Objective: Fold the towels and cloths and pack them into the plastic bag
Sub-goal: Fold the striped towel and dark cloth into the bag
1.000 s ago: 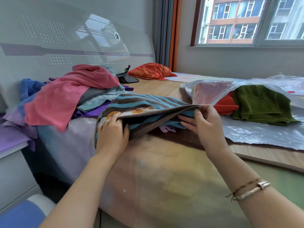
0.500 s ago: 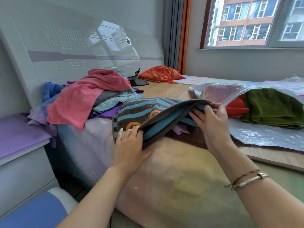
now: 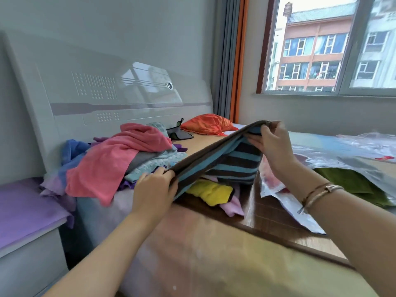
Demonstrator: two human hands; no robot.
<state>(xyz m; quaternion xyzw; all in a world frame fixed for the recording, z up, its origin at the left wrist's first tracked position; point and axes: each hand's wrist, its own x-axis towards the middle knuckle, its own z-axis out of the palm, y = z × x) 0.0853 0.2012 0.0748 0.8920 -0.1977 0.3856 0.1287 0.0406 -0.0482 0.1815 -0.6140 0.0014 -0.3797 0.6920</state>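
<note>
Two bare forearms come up from the bottom edge, no sleeves anywhere along them, uncovered right to the frame's edge. The left hand (image 3: 154, 187) carries nothing: no ring, no band, no watch. The right hand (image 3: 271, 144) is equally plain at the fingers, but its wrist is dressed: a slim rose-gold metal bangle (image 3: 327, 189) (it shows a small raised clasp or stud on top) sits beside a thin brown cord bracelet (image 3: 310, 192), whose frayed knotted end hangs below the wrist. Fingernails look short and unpainted.
</note>
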